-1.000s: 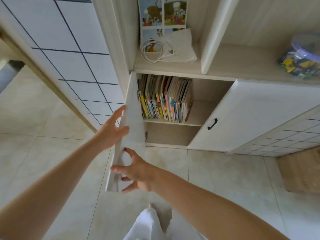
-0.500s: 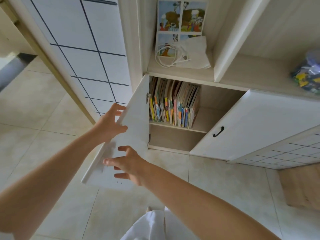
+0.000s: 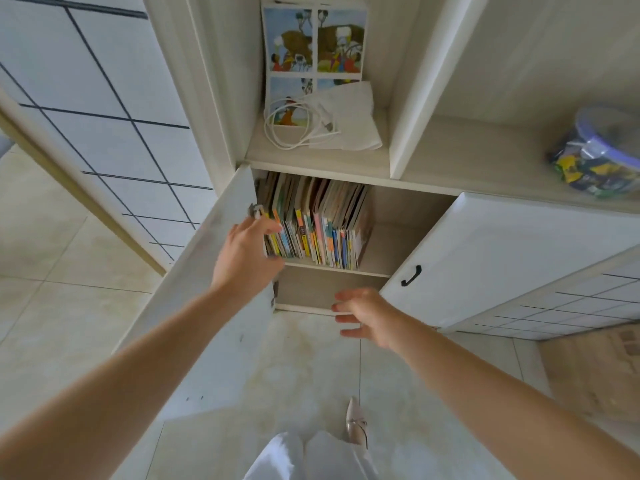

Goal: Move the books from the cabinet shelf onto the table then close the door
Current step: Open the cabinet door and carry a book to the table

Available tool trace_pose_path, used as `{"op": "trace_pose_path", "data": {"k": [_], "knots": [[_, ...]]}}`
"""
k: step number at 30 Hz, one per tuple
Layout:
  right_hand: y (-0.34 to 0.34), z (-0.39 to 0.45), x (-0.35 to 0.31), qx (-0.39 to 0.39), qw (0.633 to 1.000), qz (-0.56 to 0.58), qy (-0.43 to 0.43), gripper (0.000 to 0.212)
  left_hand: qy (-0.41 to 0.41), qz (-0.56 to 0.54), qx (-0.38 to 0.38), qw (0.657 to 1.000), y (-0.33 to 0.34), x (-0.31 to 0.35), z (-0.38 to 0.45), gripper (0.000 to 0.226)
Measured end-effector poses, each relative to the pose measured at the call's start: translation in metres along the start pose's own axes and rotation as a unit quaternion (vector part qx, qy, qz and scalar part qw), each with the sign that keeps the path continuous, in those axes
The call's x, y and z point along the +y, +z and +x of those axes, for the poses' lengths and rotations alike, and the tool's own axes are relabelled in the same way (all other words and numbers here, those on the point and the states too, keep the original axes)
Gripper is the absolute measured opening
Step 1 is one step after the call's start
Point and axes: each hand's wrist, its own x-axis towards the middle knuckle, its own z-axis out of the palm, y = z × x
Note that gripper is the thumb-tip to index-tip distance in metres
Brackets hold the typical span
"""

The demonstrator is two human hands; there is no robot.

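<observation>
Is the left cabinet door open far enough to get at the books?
Open. The left door is swung wide and the books stand fully exposed on the shelf.

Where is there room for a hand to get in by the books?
Bare shelf lies right of the books, up to the right door. The compartment below looks bare too. On the left it is crowded: books sit against the left door, where the left hand reaches.

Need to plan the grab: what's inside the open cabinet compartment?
A row of upright books fills the shelf's left part; its right part is bare. The left hand covers the leftmost spines.
</observation>
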Motion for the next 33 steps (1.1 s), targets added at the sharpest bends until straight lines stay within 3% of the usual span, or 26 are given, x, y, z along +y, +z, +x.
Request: {"op": "trace_pose_path", "data": {"k": [7,12,15,20,28,33], "knots": [[-0.087,0.062,-0.038,0.023,0.999,-0.011,-0.021,0.029,-0.105,-0.102,-0.072,0.987,0.119,0.033,0.023,0.043],[-0.124,0.122,-0.059,0.005,0.998,-0.064,-0.019,0.018,-0.150,-0.160,-0.056,0.974,0.200,0.042,0.049,0.045],[-0.131,0.163,-0.070,-0.017,0.997,-0.074,-0.028,0.028,-0.181,-0.179,-0.031,0.966,0.240,0.040,0.068,0.051],[-0.122,0.221,-0.085,0.006,0.995,-0.094,-0.039,0.035,-0.146,-0.161,0.032,0.976,0.290,0.021,0.094,0.062],[-0.092,0.278,-0.100,-0.002,0.995,-0.099,-0.033,0.074,-0.039,-0.042,0.090,0.994,0.330,0.011,0.107,0.057],[-0.088,0.292,-0.098,-0.010,0.994,-0.097,-0.054,0.069,-0.042,-0.039,0.130,0.990,0.342,0.004,0.107,0.057]]}}
